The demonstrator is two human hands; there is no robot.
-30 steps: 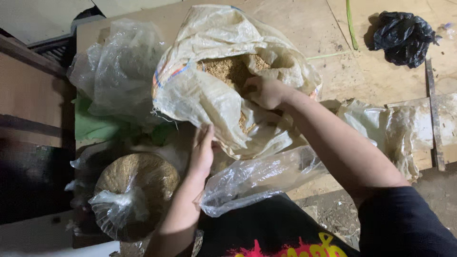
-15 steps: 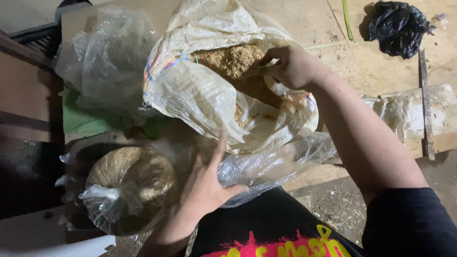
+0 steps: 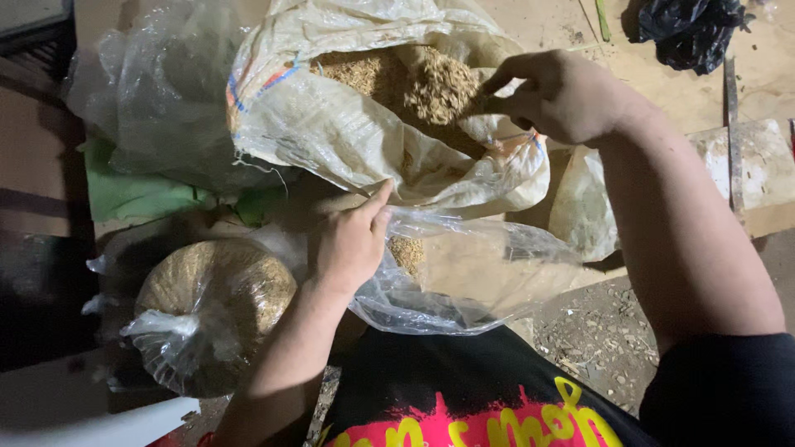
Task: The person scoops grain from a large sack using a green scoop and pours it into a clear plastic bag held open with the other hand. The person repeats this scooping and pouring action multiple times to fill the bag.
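A large white woven sack (image 3: 348, 136) lies open on its side, full of tan husk-like grain (image 3: 414, 79). My right hand (image 3: 559, 91) hovers at the sack's mouth with fingers pinched together, some grain just under the fingertips. My left hand (image 3: 352, 240) grips the rim of a clear plastic bag (image 3: 464, 281) that lies open below the sack, with a little grain inside. A filled, knotted clear bag of the same grain (image 3: 207, 306) sits to the left of my left arm.
Crumpled clear plastic bags (image 3: 149, 91) and a green bag (image 3: 124, 194) lie at the left. A black plastic bag (image 3: 687, 29) rests at the top right on a wooden board. Another whitish bag (image 3: 580, 207) lies right of the sack. Dirt ground shows at the lower right.
My right hand has come out of the sack's mouth and risen. My left hand has moved from the sack's side down to the clear bag and taken hold of its rim.
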